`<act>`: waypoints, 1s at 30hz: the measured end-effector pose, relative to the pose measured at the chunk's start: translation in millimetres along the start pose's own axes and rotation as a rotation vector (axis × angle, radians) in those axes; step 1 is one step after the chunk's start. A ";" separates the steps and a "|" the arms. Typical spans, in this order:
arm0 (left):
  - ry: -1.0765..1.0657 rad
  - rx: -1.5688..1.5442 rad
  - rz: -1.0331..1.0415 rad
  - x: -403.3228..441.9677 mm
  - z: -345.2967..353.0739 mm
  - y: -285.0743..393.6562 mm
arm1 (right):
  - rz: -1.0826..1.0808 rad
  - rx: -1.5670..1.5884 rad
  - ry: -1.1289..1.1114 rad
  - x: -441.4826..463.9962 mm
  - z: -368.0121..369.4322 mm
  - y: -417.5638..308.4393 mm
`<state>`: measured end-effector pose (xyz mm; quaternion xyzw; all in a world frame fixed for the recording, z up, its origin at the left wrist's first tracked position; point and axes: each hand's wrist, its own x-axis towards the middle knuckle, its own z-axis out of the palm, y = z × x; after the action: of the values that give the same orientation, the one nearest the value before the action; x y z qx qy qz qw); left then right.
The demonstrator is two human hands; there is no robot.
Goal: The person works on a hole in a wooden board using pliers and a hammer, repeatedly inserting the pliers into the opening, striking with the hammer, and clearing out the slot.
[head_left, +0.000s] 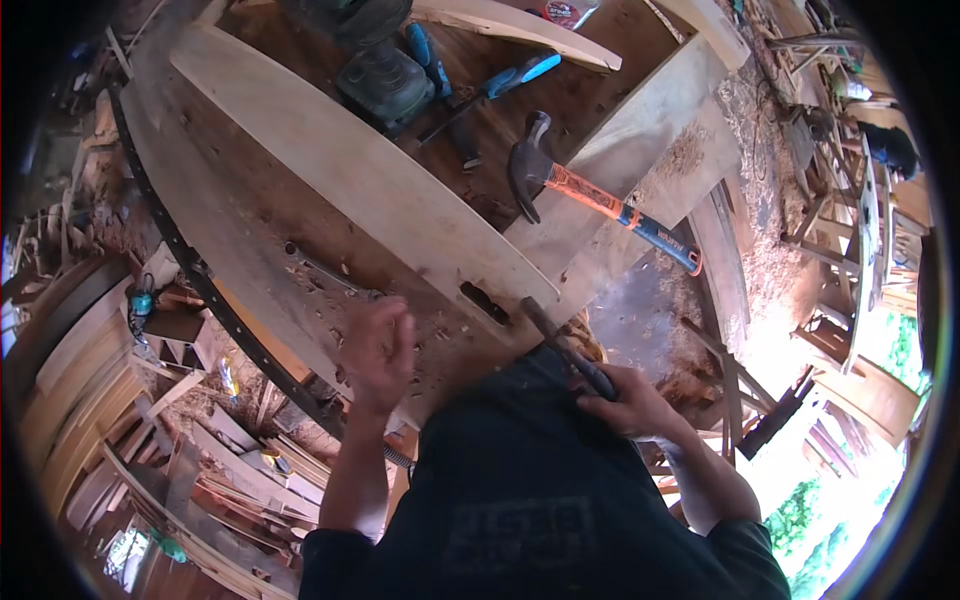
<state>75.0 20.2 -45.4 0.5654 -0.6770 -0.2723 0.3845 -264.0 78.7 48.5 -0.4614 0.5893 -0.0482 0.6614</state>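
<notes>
My right hand (632, 402) is closed round the dark handle of a chisel (560, 342); its metal blade reaches up and left to the end of a long curved wooden piece (350, 170). Close to the blade, a dark slot (484, 302) is cut into that piece. My left hand (378, 350), somewhat blurred, is raised over the wooden panel with its thumb apart and nothing visible in it. Just beyond it lies a metal wrench-like tool (325, 268). A claw hammer (600, 200) with an orange and dark handle rests right of the curved piece.
A dark power tool (385, 85) and blue-handled tools (520, 75) lie on the bench's far part. A dark curved strip (190, 260) edges the panel on the left. Wood shavings and stacked boards (90, 400) surround the work, with more timber on the right.
</notes>
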 end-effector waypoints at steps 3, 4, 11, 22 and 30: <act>-0.052 -0.062 0.030 4.4 12.7 28.6 | -0.008 0.086 -0.212 5.7 -11.3 -10.1; -0.057 -0.094 0.006 4.4 15.5 35.2 | 0.035 0.190 -0.292 9.2 -14.1 -10.7; -0.253 -0.260 -0.303 3.8 13.3 56.0 | 0.315 1.227 -0.585 13.5 13.7 0.5; 0.008 -0.105 -0.143 79.0 12.1 24.5 | 0.226 1.860 -0.643 5.2 62.2 25.1; 0.158 0.318 0.069 128.7 46.7 -13.6 | 0.158 2.037 -0.855 20.6 73.1 50.5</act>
<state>35.5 -111.3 -54.8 0.6151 -0.6982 -0.1032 0.3514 -221.9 135.4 -9.1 0.3589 0.0250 -0.3047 0.8819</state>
